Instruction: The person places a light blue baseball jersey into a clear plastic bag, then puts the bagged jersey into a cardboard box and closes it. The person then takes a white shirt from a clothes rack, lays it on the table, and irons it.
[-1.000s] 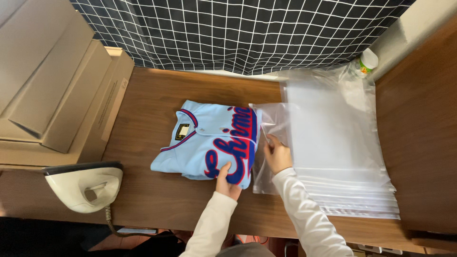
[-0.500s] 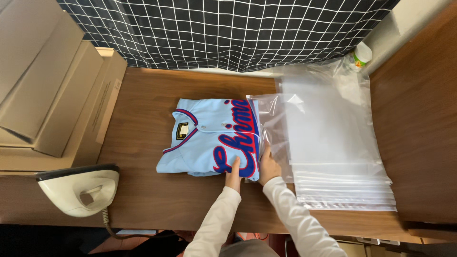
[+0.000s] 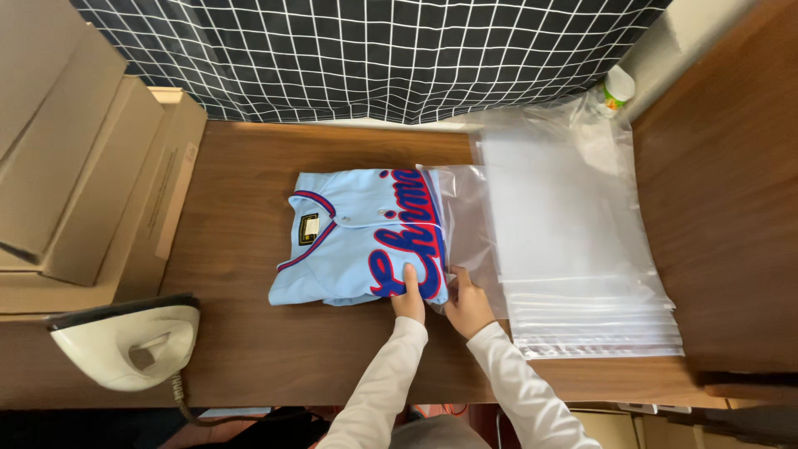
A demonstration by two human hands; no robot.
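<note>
Moved: right hand [image 3: 468,304] down to clear bag [image 3: 465,229] mouth corner, pinching; left hand [image 3: 409,298] flat on folded jersey [image 3: 357,237] edge; bare tabletop [image 3: 241,208] leftward.

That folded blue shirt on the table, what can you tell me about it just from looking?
The shirt is a light blue jersey, folded into a neat rectangle and lying flat on the brown wooden table. It has dark blue and red trim at the V-neck, a buttoned front, a small dark label inside the collar, and large blue script lettering edged in red. The fabric looks smooth. Its right edge sits in the mouth of a clear plastic bag. The left hand presses its near right corner; the right hand rests on the bag beside it.
</note>
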